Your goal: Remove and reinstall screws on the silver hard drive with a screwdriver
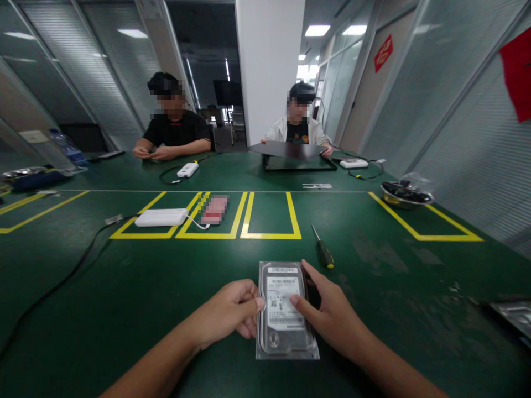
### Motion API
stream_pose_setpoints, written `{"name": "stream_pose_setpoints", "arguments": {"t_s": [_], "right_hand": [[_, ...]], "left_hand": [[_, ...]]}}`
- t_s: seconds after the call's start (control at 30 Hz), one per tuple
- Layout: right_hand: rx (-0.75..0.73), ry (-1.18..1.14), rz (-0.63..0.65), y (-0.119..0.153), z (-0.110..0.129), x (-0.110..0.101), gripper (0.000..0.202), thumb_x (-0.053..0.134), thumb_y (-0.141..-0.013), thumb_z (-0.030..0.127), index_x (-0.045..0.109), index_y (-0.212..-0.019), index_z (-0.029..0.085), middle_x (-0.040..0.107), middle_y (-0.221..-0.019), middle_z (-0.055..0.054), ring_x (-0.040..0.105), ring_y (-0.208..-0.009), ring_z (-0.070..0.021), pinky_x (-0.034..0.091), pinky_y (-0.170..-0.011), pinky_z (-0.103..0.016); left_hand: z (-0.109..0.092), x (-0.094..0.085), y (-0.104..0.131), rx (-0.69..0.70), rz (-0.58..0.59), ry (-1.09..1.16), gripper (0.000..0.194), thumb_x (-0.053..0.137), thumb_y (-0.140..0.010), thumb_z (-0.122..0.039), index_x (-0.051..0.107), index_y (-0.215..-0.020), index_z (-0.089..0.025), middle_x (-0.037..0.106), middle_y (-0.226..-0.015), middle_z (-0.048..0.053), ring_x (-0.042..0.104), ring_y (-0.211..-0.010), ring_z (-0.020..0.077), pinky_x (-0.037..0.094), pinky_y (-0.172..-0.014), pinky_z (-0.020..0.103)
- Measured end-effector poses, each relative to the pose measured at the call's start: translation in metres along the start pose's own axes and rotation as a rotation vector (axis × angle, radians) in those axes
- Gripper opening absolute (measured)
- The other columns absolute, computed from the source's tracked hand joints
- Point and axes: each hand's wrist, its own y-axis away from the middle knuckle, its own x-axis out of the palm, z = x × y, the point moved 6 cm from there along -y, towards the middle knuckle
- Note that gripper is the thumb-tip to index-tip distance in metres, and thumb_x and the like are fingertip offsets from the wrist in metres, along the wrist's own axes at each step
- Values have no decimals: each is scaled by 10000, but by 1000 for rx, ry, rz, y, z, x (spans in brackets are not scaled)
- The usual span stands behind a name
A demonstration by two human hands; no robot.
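Observation:
A silver hard drive (286, 342) with a white printed label faces up in front of me, its long side pointing away. My left hand (232, 309) grips its left edge, thumb on the rim and fingers curled at the side. On the right edge is my right hand (329, 307), its thumb lying over the label and its forefinger along the far right corner. Both hands are closed on the drive. Just beyond it, to the right, a screwdriver (323, 249) with a dark and yellow handle lies on the green table (166, 282).
Yellow tape (269, 236) marks boxes across the table. A white power bank (161, 217) is cabled to a phone (214, 210). At right stand a bowl of parts (406, 193) and a dark metallic object (512, 315). Two people sit opposite, one holding a dark panel (286, 149).

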Motion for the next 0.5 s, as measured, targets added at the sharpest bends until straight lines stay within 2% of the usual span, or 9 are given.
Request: {"name": "stream_pose_setpoints", "arguments": {"t_s": [0.1,0.17,0.27,0.33,0.43,0.5], "right_hand": [[-30,211,79,9,6,-3,803,614,-867,454,302,-1527,118,281,-1538,-159,263,-1436,-279,221,-1198,-523],[-42,271,226,16,12,0,970,705,-804,525,224,-1565,164,81,-1594,-150,126,-1473,-311,194,-1194,-537],[-75,375,458,25,19,10,1281,833,-623,634,99,-1588,221,-195,-1569,-137,-68,-1461,-386,169,-1174,-576],[-109,470,519,29,22,15,1324,869,-594,596,70,-1586,234,-233,-1556,-133,-111,-1448,-403,150,-1171,-587],[-154,604,476,28,24,18,1178,850,-680,468,121,-1582,261,-169,-1578,-113,-65,-1460,-387,127,-1179,-581],[-184,646,445,27,25,18,1085,811,-726,444,165,-1578,263,-115,-1590,-107,-17,-1467,-377,132,-1180,-579]], "left_hand": [[-1,0,-2,-6,-14,-3,337,574,-888,-472,535,-930,-140,679,-761,41,658,-631,135,490,-549,211],[0,-1,-3,-22,-44,-12,359,573,-879,-501,532,-902,-145,668,-728,34,655,-612,138,487,-530,211],[1,-4,-5,-46,-89,-17,382,571,-865,-535,524,-870,-156,653,-673,23,648,-572,143,485,-497,212],[3,-5,-6,-51,-100,-9,387,577,-857,-544,514,-858,-162,652,-647,21,641,-543,141,487,-482,213],[5,-7,-7,-45,-119,-3,386,599,-847,-540,502,-864,-167,658,-622,20,631,-501,135,489,-464,210],[6,-9,-8,-46,-136,-14,381,609,-845,-530,501,-874,-166,663,-612,21,631,-487,136,494,-456,210]]}}
